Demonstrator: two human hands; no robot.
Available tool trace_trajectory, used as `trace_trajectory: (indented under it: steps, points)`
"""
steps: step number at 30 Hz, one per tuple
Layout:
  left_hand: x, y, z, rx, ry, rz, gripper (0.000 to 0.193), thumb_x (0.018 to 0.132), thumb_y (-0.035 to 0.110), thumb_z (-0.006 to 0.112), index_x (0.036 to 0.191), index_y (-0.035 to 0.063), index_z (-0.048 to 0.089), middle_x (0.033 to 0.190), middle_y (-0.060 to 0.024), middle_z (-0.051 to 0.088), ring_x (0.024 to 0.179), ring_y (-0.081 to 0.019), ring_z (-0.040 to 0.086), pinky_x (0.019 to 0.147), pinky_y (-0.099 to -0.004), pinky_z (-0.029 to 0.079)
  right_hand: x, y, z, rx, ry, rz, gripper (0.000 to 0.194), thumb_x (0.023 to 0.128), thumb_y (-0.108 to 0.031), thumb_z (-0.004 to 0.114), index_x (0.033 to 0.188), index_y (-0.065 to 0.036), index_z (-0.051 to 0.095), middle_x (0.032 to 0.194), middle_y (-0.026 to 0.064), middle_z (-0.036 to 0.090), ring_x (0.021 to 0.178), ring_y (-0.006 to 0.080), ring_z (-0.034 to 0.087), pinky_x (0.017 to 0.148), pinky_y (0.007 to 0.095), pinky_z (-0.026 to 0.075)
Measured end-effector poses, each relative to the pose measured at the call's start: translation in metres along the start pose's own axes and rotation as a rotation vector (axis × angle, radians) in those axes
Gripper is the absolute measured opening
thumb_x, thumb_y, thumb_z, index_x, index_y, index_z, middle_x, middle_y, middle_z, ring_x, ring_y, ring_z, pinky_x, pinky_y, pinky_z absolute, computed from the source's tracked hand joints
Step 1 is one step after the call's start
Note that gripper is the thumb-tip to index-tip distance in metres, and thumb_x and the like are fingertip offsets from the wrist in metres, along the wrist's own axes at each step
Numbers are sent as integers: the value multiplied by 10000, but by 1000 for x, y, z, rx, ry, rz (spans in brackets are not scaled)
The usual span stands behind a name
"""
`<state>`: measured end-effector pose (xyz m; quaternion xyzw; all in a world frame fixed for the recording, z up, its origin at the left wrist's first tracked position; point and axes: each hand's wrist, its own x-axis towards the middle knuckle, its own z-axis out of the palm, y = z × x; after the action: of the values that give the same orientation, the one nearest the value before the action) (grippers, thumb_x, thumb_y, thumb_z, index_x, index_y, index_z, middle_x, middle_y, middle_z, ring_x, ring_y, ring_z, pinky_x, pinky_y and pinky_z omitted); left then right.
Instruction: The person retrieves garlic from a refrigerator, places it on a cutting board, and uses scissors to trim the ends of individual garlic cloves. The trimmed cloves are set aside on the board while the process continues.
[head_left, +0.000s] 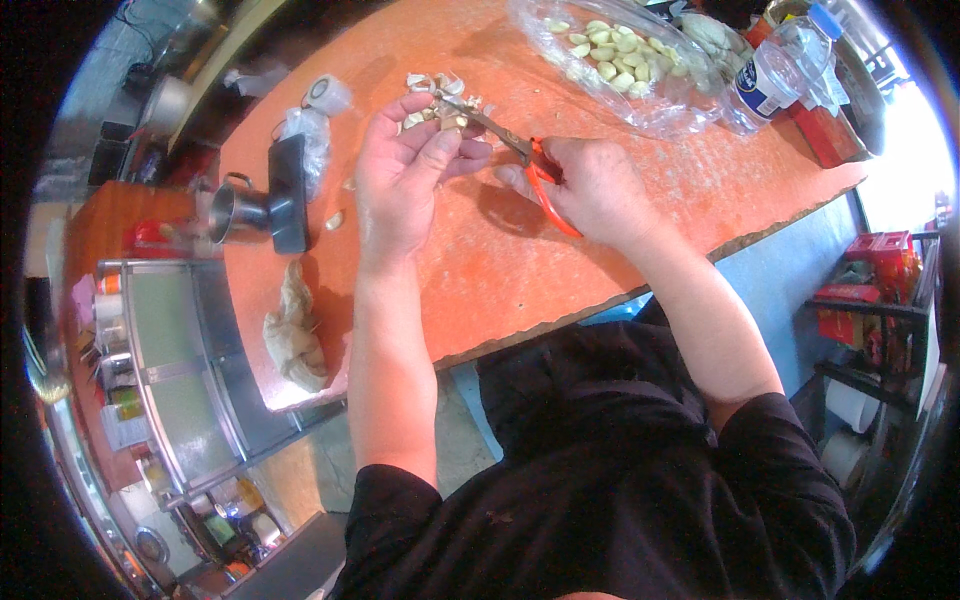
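Over the orange tabletop, my left hand pinches a garlic clove between thumb and fingers. My right hand grips orange-handled scissors, whose blades reach to the fingers of my left hand, close by the clove. Garlic skins and pieces lie on the table just beyond my left hand, partly hidden by it. Peeled garlic cloves lie on a clear plastic bag at the far right. A single clove rests to the left of my left wrist.
To the left stand a metal cup, a black box-like object and a white roll. A crumpled cloth lies near the left corner. A plastic bottle leans at the far right, beside a red box.
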<state>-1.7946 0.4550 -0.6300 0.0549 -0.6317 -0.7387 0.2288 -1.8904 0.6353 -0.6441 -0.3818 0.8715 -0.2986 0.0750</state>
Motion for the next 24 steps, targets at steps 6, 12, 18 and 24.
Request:
trace_trajectory:
  steps: [6,12,18,24]
  points:
    - [-1,1,-14,-44,-103,76,330,984,116,585,1278,36,458,1049,-214,686,863,-275,712,778,-371,605,0,-3,-8,214,-74,91,576,870,-587,627,851,-14,682,788,235,658,747,409,657,673,485,508]
    - [5,-4,-14,-248,-51,-52,265,992,114,558,1231,13,509,1053,-168,676,915,-246,693,811,-354,589,1,-4,-8,262,-71,156,568,886,-567,615,868,-3,678,801,250,656,802,412,658,704,485,507]
    - [0,-30,-4,240,59,-201,314,952,10,535,1263,51,510,1121,-106,653,934,-218,673,776,-330,567,2,-4,-5,189,-52,114,537,894,-533,614,873,-1,677,801,249,661,783,424,658,700,481,510]
    - [3,-35,1,1128,109,327,338,888,28,603,1223,77,594,1163,-114,586,939,-248,633,813,-354,538,-2,-3,-11,255,-18,145,560,884,-550,623,839,8,659,764,248,652,761,411,663,682,475,511]
